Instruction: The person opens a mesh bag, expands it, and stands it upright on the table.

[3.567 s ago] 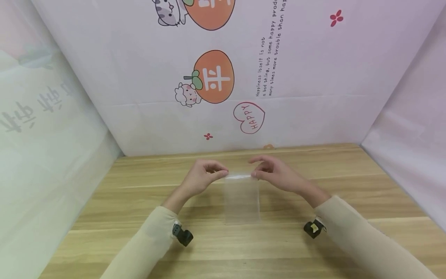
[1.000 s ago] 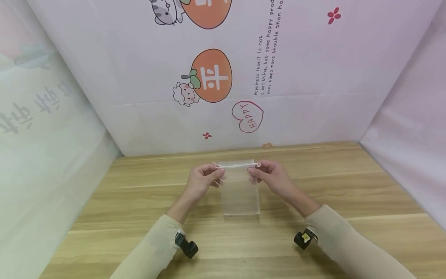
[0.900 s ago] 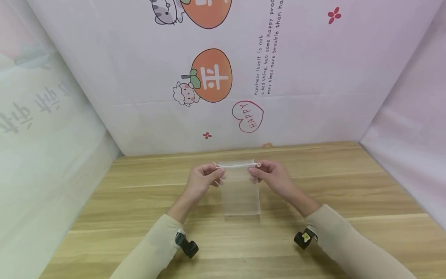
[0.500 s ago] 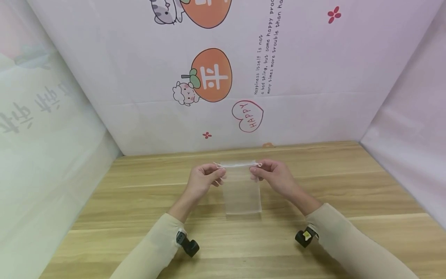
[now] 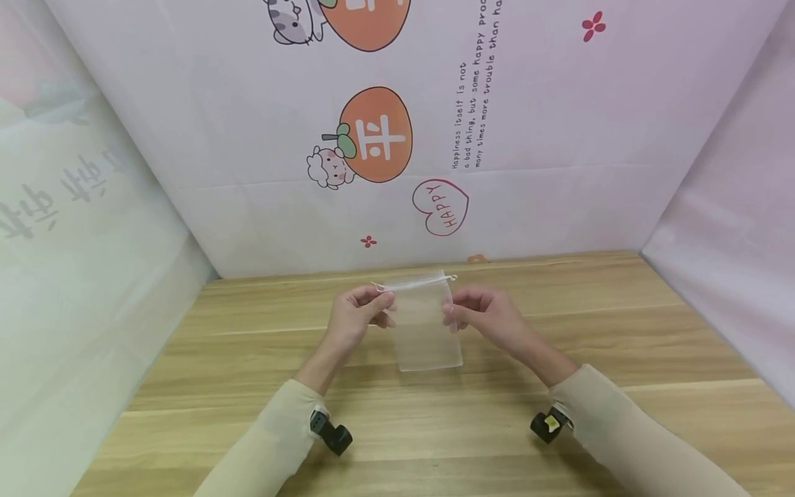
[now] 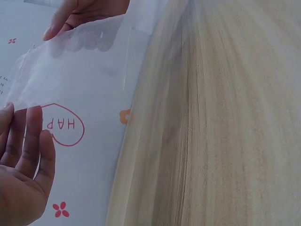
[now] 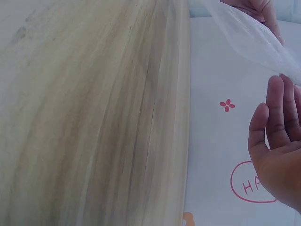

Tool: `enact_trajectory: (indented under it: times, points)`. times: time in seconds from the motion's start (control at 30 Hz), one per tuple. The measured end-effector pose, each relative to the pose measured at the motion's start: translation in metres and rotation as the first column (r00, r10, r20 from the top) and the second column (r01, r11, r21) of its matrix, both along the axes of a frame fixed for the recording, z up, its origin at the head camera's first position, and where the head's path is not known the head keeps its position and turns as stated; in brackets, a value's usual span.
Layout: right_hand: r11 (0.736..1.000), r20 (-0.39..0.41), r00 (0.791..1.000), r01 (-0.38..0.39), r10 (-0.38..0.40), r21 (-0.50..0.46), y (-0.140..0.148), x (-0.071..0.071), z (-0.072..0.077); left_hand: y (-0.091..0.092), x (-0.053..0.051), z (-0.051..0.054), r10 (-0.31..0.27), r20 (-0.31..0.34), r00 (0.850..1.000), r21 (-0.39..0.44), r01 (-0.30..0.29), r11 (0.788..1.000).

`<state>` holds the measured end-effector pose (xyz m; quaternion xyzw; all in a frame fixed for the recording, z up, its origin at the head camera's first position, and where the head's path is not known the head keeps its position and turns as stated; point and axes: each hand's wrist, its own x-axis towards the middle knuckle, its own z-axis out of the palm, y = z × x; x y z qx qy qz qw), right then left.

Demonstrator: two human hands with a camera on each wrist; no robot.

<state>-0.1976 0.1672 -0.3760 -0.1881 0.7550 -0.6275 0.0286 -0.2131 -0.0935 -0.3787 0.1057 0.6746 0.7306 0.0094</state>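
A small see-through white drawstring bag (image 5: 427, 331) hangs between my two hands above the table, slightly tilted, with its right top corner higher. Its white cord runs across near the upper edge, with a small loop at each end. My left hand (image 5: 354, 314) pinches the bag's left edge just below the cord, thumb in front and fingers behind. Lower on the right edge, my right hand (image 5: 487, 316) pinches it between thumb and fingers. In the left wrist view the sheer bag (image 6: 89, 61) stretches between both hands. The bag looks flat.
A wood-grain table (image 5: 435, 442) lies beneath the hands. Behind it rises a white printed cloth wall (image 5: 534, 193) with cartoon fruit and lettering, and similar cloth walls stand at left and right. A small black camera is strapped to each wrist.
Earlier the hands held the bag by its top edge. Now the bag sits a little higher and tilted, and my right hand grips further down its side, away from the cord.
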Motion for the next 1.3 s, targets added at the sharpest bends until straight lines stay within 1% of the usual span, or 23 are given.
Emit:
enact_trajectory:
  times: [0.07,0.17,0.3,0.4,0.5,0.7,0.83,1.0,1.3]
  points:
    - [1.0,0.006,1.0,-0.027,0.027,0.006,-0.001,0.001,-0.001,-0.001,0.0,0.0,-0.013,-0.002,1.0,0.016,0.014,1.0]
    - [0.999,0.016,0.999,-0.034,0.034,-0.007,-0.002,0.002,-0.001,-0.001,0.002,-0.003,-0.075,0.005,0.997,0.012,0.074,0.997]
    - [1.0,0.031,1.0,0.006,-0.005,-0.017,-0.004,0.003,-0.001,-0.001,0.006,-0.006,-0.173,0.027,0.985,-0.05,0.174,0.984]
    - [1.0,0.04,0.999,0.026,-0.026,-0.01,-0.005,0.004,0.0,-0.001,0.008,-0.008,-0.199,0.04,0.979,-0.092,0.202,0.975]
    - [1.0,0.045,0.999,0.028,-0.028,-0.011,-0.005,0.004,-0.001,-0.001,0.009,-0.01,-0.204,0.039,0.978,-0.102,0.207,0.973]
    - [1.0,0.04,0.999,0.025,-0.025,-0.009,-0.003,0.002,-0.003,-0.002,0.01,-0.01,-0.196,0.018,0.98,-0.094,0.197,0.976]
    - [1.0,0.018,0.999,0.028,-0.028,0.0,-0.001,0.001,-0.005,-0.003,0.01,-0.01,-0.188,0.03,0.982,-0.094,0.19,0.977]
    - [0.999,0.011,0.999,0.033,-0.033,0.001,0.001,0.0,-0.006,-0.004,0.009,-0.01,-0.171,0.047,0.984,-0.098,0.175,0.98]
    - [1.0,0.014,1.0,0.019,-0.019,-0.011,0.004,-0.001,-0.007,-0.006,0.008,-0.013,-0.161,0.036,0.986,-0.115,0.165,0.98]
